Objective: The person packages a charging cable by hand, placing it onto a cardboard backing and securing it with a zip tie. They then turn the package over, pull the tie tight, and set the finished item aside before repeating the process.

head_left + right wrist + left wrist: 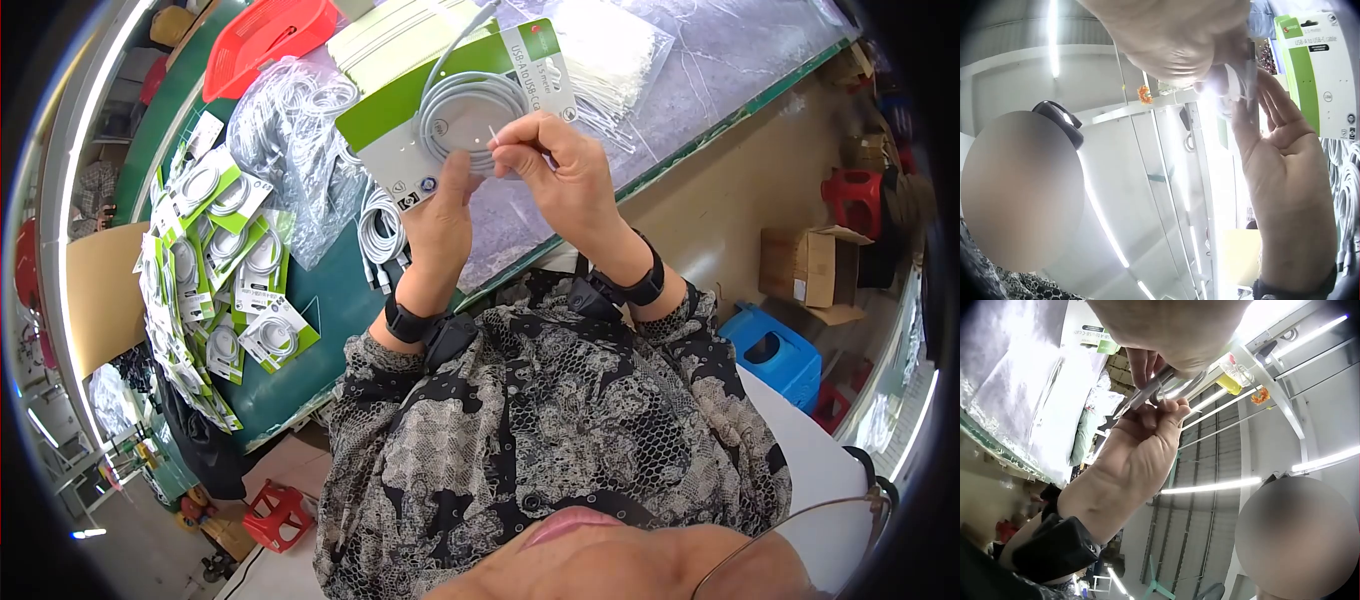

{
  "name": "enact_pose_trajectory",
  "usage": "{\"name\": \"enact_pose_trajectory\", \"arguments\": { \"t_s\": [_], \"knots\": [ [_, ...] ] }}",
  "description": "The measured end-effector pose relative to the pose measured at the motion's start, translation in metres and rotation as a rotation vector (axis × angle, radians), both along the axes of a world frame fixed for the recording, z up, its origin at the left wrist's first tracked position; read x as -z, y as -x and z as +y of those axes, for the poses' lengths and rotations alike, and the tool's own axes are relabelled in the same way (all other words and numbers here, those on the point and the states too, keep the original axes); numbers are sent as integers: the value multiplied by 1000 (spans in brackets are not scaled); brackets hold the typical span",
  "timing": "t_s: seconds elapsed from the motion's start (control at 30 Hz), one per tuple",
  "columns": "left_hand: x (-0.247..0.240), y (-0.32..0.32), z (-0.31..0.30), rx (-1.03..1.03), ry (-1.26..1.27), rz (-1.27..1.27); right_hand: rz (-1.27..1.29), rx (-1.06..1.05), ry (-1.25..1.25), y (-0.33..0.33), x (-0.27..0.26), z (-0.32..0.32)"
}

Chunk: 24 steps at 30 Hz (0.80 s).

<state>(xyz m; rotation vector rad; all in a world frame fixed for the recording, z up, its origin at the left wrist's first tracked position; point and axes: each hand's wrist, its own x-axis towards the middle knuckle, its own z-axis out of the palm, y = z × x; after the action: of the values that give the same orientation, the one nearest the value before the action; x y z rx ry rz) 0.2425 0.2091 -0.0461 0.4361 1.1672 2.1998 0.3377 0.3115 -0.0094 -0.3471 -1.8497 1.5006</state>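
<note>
My left hand [440,230] grips the lower edge of a green and white cable card [385,140], thumb on its front. A coil of light grey USB cable [432,105] lies against the card, one length sticking up past the top edge. At the coil's lower right, my right hand [565,175] pinches a thin white cable tie [492,132] between thumb and fingertips. In the left wrist view the right hand [1129,469] is close under the card's edge. The right wrist view has the left hand [1291,175] behind the card, its fingers straightened along it.
A stack of blank-side cards [385,45] lies behind the hands, beside a bag of white cable ties [605,60]. To the left are a red tray [265,45], bagged cables [290,130], loose cable coils [382,225] and a heap of carded cables [225,240].
</note>
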Motion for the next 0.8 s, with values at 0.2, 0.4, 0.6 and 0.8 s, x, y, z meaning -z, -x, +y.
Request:
{"name": "enact_pose_trajectory", "arguments": {
  "t_s": [0.2, 0.4, 0.6, 0.8],
  "knots": [
    [6, -1, -2, 14, 10, -55, -83, -23, -44, -2, -2, 4],
    [5, 1, -1, 19, 6, -49, -25, -67, 77, 1, 3, 6],
    [8, 2, -1, 16, 28, -38, -4, -82, 121, 1, 3, 7],
    [10, 4, 0, -1, 20, -45, 5, -76, 178, 4, -2, 5]
  ]
}}
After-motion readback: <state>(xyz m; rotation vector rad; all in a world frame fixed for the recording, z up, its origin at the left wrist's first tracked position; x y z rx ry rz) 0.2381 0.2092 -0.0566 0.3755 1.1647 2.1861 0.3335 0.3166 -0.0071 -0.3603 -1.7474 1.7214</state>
